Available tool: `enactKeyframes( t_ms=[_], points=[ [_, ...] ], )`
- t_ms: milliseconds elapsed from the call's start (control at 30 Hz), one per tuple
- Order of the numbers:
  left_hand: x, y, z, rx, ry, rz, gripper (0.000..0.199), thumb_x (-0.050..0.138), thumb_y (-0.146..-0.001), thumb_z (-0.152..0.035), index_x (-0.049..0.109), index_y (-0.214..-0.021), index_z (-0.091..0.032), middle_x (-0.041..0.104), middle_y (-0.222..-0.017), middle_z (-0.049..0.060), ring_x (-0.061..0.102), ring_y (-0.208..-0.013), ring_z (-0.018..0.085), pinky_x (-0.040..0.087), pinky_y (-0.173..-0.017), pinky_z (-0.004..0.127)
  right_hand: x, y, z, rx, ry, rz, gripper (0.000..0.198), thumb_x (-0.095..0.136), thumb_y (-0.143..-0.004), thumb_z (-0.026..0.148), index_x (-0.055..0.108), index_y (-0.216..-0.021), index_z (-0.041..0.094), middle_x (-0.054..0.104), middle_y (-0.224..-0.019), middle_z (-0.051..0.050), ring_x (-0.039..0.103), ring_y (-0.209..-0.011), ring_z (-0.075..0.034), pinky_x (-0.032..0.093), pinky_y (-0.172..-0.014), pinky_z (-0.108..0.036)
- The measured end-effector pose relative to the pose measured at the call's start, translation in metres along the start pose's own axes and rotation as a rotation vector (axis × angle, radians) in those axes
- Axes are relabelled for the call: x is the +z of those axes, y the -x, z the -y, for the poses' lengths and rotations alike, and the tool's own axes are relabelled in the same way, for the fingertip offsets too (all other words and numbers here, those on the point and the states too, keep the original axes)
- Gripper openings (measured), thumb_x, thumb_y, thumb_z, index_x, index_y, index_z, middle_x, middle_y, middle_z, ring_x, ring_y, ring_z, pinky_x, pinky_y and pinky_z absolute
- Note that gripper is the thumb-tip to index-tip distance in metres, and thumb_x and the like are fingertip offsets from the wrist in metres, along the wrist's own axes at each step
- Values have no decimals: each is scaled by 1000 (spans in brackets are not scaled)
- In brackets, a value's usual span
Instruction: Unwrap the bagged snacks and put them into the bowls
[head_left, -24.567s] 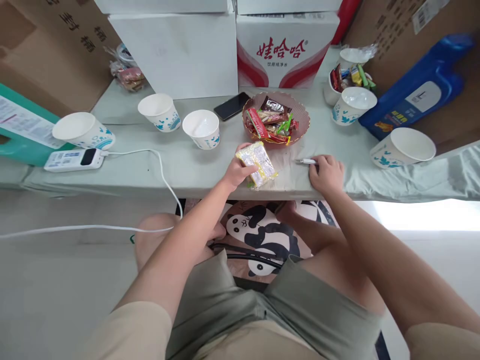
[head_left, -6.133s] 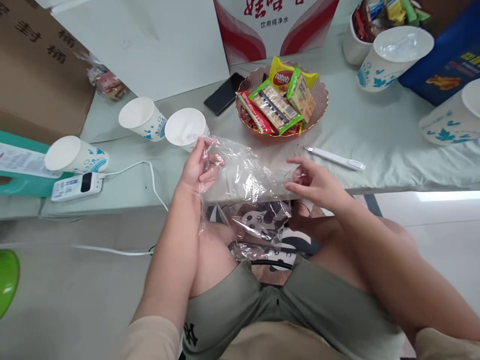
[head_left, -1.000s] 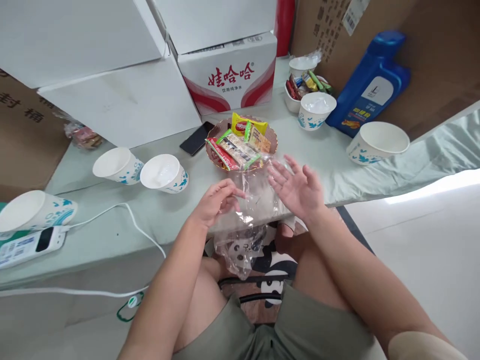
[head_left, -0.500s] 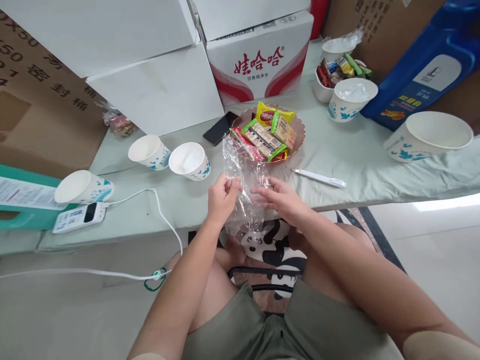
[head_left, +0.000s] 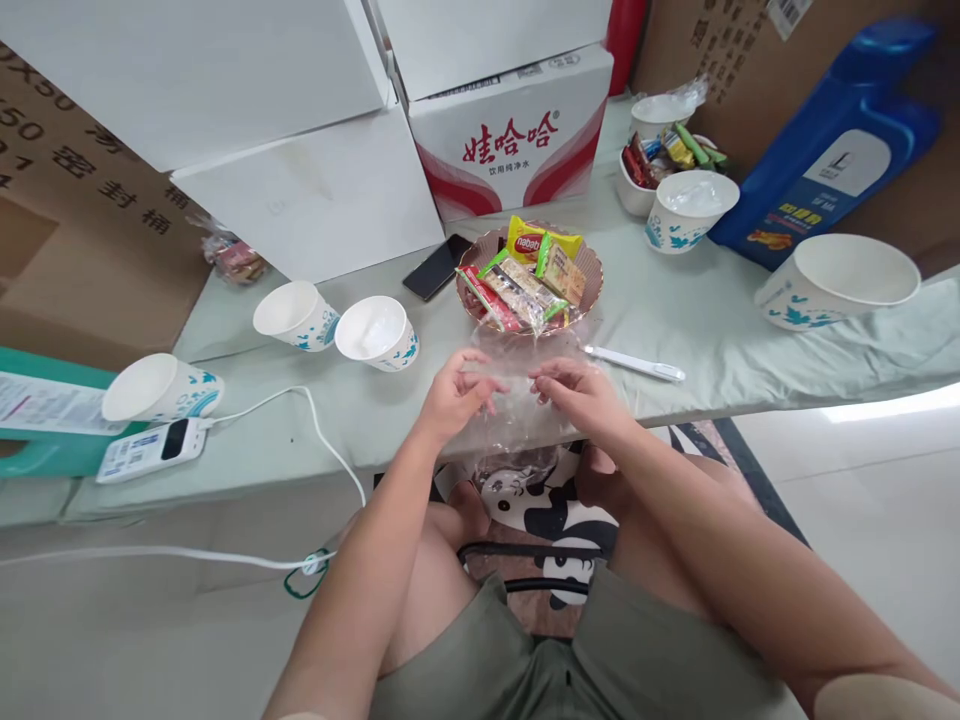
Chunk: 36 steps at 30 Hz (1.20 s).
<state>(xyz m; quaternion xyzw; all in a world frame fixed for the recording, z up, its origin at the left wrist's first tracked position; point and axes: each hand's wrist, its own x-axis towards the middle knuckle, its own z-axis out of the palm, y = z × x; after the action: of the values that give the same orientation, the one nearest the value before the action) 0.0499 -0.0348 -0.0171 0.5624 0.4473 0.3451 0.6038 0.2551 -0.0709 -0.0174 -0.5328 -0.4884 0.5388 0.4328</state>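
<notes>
Both my hands grip a crumpled clear plastic wrapper point(head_left: 517, 425) at the table's front edge. My left hand point(head_left: 456, 393) pinches its left side and my right hand point(head_left: 576, 392) pinches its right side, fingertips close together. The wrapper's lower part hangs below the table edge over my knees. Just behind my hands stands a brown scalloped bowl point(head_left: 592, 268) holding several wrapped snacks point(head_left: 525, 280). A white pen-like tool point(head_left: 634, 363) lies to the right of my right hand.
Paper cups point(head_left: 375, 333) point(head_left: 294, 314) point(head_left: 159, 388) stand at left, with a power strip point(head_left: 146, 450) and white cable point(head_left: 315, 410). A phone point(head_left: 436, 267), white boxes point(head_left: 517, 130), more cups point(head_left: 690, 208) point(head_left: 840, 280) and a blue jug point(head_left: 825, 150) sit behind and right.
The wrapper, held upright between my hands half a second ago, is now lowered and bunched at the table edge. My fingertips have come closer together.
</notes>
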Motion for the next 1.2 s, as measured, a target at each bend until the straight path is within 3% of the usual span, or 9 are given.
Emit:
enactKeyframes(
  t_ms=[100, 233, 367, 500, 600, 767, 900, 1067, 1200],
  points=[
    [-3, 1, -1, -135, -43, 130, 54, 78, -73, -55, 56, -108, -19, 70, -64, -2, 63, -45, 13, 41, -43, 20, -3, -3, -5, -104, 51, -79, 16, 62, -81, 35, 70, -84, 22, 69, -88, -5, 63, -70, -17, 50, -61, -31],
    [-6, 1, 1, -163, 102, 101, 42, 78, -75, -45, 62, -103, -20, 71, -68, -1, 65, -50, 14, 47, -47, 22, -12, -1, -7, -261, 49, -87, 6, 67, -74, 25, 71, -71, 22, 63, -112, -7, 62, -94, -21, 51, -79, -37],
    [-9, -2, -1, -166, 295, 87, 25, 80, -69, -32, 67, -85, -18, 71, -75, 0, 68, -62, 14, 56, -60, 26, -18, 4, -4, -317, -34, -81, 9, 66, -68, 18, 70, -62, 23, 60, -114, -6, 59, -107, -25, 46, -94, -43],
    [-12, -9, -3, -228, 417, 212, 33, 73, -69, -46, 71, -83, -15, 74, -80, 7, 71, -68, 21, 57, -64, 33, -21, 13, -4, -332, 12, -111, 18, 55, -70, 13, 68, -61, 23, 60, -113, -6, 58, -109, -25, 45, -96, -46],
    [-10, -14, -1, -209, 386, 212, 41, 72, -72, -53, 69, -87, -15, 74, -86, 7, 71, -73, 20, 56, -65, 32, -31, 21, -3, -422, 203, -77, 24, 52, -74, 12, 71, -70, 25, 59, -116, -7, 59, -111, -26, 46, -98, -48],
    [-6, -15, 7, -47, 126, 76, 27, 79, -69, -21, 60, -88, -17, 71, -93, 3, 69, -77, 13, 47, -58, 20, -57, 28, 7, -579, 442, -59, 33, 63, -82, 22, 69, -113, 31, 53, -135, -8, 50, -133, -30, 41, -111, -51],
    [-1, -8, 8, 45, 50, 160, 29, 73, -75, -18, 59, -100, -20, 75, -100, 4, 71, -81, 14, 51, -65, 22, -42, 25, 11, -430, 412, -13, 43, 67, -83, 33, 59, -125, 27, 65, -122, -9, 63, -113, -26, 50, -97, -43],
    [6, 2, 2, 14, 145, 168, 69, 81, -70, -22, 49, -131, -26, 73, -117, 8, 74, -94, 18, 56, -83, 30, -7, 19, 11, -151, 663, 114, 10, 61, -82, 30, 62, -79, 21, 60, -64, 1, 55, -63, -16, 42, -63, -31],
    [7, 5, -1, -236, 17, 307, 31, 79, -69, -21, 66, -97, -16, 76, -87, 6, 73, -79, 18, 56, -71, 28, -18, 15, 11, -166, 507, -39, 12, 65, -80, 32, 64, -82, 20, 65, -71, 0, 55, -64, -15, 42, -63, -30]
  ],
)
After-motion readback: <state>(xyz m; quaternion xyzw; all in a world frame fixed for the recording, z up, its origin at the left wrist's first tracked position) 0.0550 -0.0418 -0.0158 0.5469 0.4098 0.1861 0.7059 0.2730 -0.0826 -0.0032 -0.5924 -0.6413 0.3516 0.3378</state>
